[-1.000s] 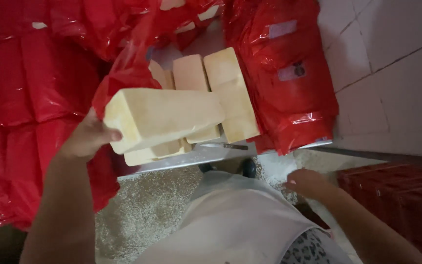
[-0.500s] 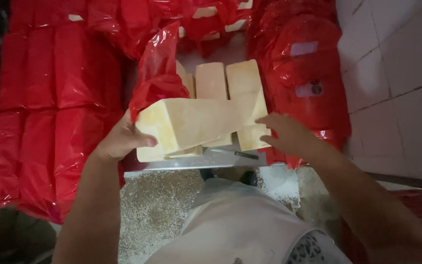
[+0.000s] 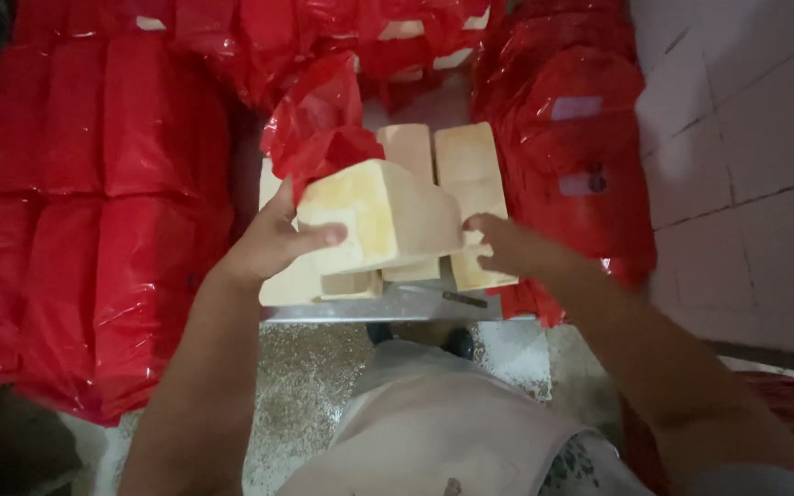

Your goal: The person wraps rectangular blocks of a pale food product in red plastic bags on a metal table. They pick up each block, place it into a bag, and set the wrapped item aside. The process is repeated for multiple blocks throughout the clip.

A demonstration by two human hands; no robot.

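Observation:
I hold a pale yellow block [image 3: 380, 219] up over a metal table [image 3: 388, 305], gripped at both ends. My left hand [image 3: 273, 241] clasps its near left end with the thumb across the front face. My right hand [image 3: 507, 244] presses against its right end. Under and behind the block lie more pale blocks [image 3: 464, 174] side by side on the table. A crumpled red plastic wrapper [image 3: 319, 129] sticks up just behind the held block.
Stacks of red-wrapped packs [image 3: 94, 211] stand at the left, more red-wrapped packs [image 3: 572, 147] at the right and back. A white tiled wall [image 3: 746, 165] is at the far right. Speckled floor [image 3: 305, 377] lies below the table edge.
My right hand came up from low at the right and took the block's right end. The block turned so its end face points toward me.

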